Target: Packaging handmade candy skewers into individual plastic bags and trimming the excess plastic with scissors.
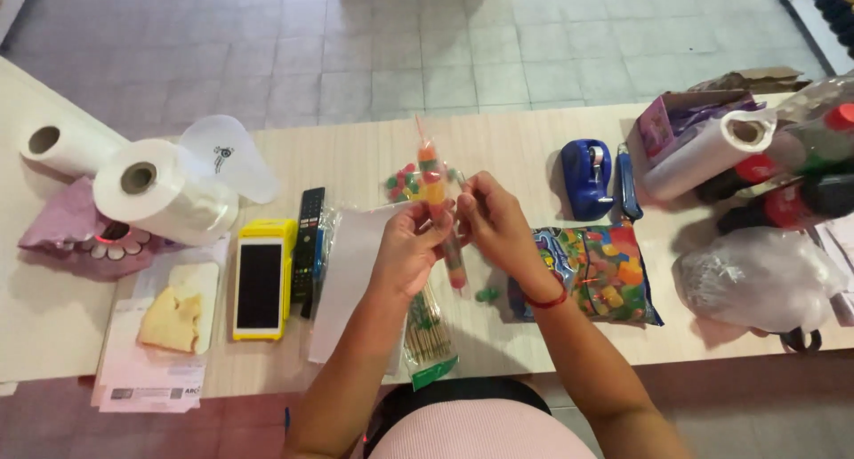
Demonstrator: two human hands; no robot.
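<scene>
head view, centre of frame: candy skewer [442, 212] held upright above the desk [525, 148]. left hand [407, 248] fingers closed around the stick's middle; right hand [495, 219] fingers pinched at its side. loose gummies [405, 182] behind, candy bag [598, 272] at right. stick best kept steady, pieces pushed straight along it.

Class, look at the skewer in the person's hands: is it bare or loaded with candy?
Loaded. Coloured gummy candies sit along the skewer, held upright between the left hand and right hand above the table.
</scene>
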